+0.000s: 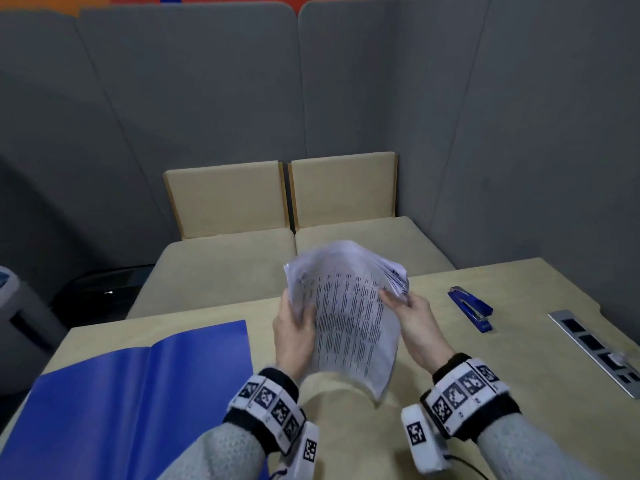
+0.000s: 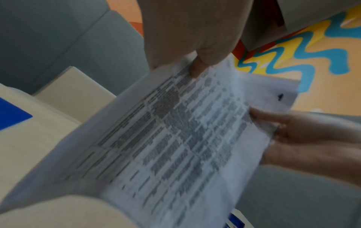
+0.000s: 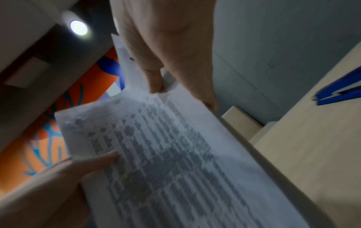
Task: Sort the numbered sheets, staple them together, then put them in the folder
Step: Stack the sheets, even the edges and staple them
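A stack of white printed sheets (image 1: 349, 317) is held up over the table, blurred and fanned at its far edge. My left hand (image 1: 298, 320) grips its left edge, thumb on the top page. My right hand (image 1: 401, 303) pinches the far right corner. In the left wrist view my thumb (image 2: 197, 67) presses the sheets (image 2: 175, 138). The right wrist view shows the right thumb (image 3: 156, 81) on the sheets (image 3: 166, 162). The blue folder (image 1: 138, 393) lies open on the table to the left. A blue stapler (image 1: 471, 308) lies to the right.
The beige table (image 1: 502, 382) has a grey socket strip (image 1: 595, 351) set in at the right edge. Beyond the table stands a beige cushioned bench (image 1: 225, 268) against grey partition walls. A grey appliance (image 1: 20, 306) sits at the far left.
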